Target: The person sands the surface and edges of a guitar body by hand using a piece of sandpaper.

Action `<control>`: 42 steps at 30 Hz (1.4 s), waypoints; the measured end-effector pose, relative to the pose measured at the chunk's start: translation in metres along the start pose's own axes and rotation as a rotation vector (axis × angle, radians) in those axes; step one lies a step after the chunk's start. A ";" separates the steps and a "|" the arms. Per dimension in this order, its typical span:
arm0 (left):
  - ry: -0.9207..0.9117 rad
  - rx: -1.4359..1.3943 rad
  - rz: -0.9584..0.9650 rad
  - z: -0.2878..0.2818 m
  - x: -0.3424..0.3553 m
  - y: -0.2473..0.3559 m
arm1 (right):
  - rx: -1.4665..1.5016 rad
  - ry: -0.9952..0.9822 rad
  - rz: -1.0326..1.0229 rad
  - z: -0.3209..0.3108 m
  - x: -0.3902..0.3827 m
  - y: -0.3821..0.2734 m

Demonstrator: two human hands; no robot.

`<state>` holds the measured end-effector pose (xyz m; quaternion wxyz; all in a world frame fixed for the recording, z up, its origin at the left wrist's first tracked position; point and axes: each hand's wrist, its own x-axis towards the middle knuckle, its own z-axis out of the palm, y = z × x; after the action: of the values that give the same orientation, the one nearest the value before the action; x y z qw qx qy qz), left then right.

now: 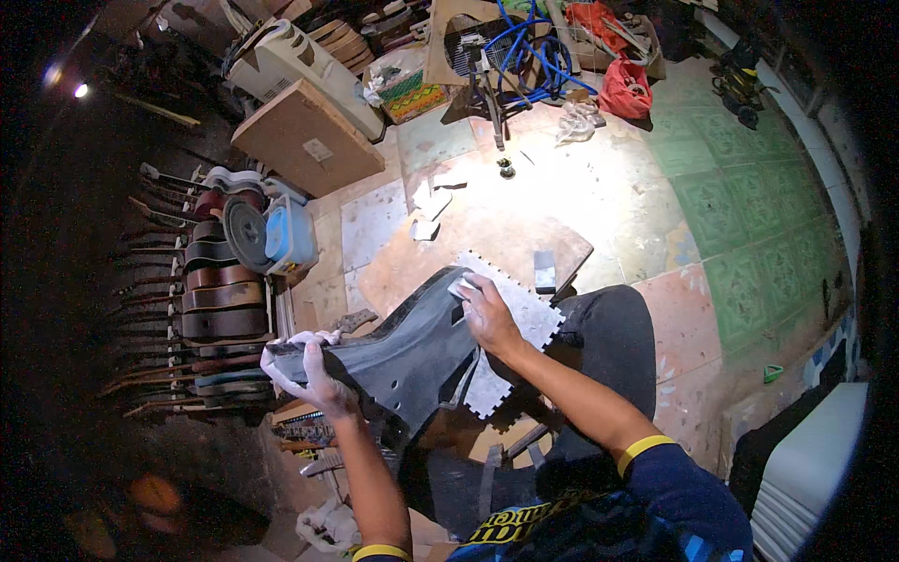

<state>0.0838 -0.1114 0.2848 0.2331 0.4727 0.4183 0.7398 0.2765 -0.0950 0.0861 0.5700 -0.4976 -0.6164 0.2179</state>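
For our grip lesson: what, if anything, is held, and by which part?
Left hand: the dark curved panel, by its left end. Right hand: a small pale pad, under its fingers.

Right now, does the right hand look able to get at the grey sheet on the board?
Probably yes: the grey sheet lies uncovered on the board, a little beyond the right hand, though that hand holds a pale pad against the dark piece.

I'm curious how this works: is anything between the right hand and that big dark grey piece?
Yes: a small pale pad is under the fingers of the right hand, against the upper end of the dark grey piece. Nothing else visible stands between.
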 end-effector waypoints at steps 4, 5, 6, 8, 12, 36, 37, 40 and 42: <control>-0.013 0.010 0.030 -0.003 0.000 -0.002 | -0.092 -0.078 -0.026 0.008 -0.005 -0.002; -0.015 0.029 0.042 -0.005 0.000 -0.003 | -0.080 -0.110 -0.092 0.010 -0.010 -0.007; -0.018 0.048 0.054 -0.007 0.000 -0.005 | -0.068 -0.141 -0.158 0.012 -0.012 -0.009; 0.007 0.035 0.051 -0.005 0.000 -0.004 | -0.100 -0.114 -0.146 0.013 -0.002 0.006; 0.011 0.012 0.048 -0.010 0.002 -0.011 | -0.166 -0.113 -0.136 0.015 -0.009 -0.005; -0.113 -0.177 0.002 -0.026 0.013 -0.017 | -0.070 -0.190 -0.110 0.022 -0.010 -0.021; -0.132 -0.186 0.006 -0.034 0.015 -0.015 | -0.032 -0.235 -0.120 0.020 -0.010 -0.035; -0.132 -0.202 0.022 -0.026 0.010 -0.017 | -0.133 -0.069 0.002 0.024 0.007 0.028; -0.101 -0.206 0.030 -0.022 0.007 -0.014 | -0.104 -0.104 -0.062 0.025 -0.001 0.003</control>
<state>0.0604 -0.1068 0.2719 0.2902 0.4892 0.3208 0.7573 0.2548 -0.0873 0.0771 0.5170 -0.4953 -0.6709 0.1934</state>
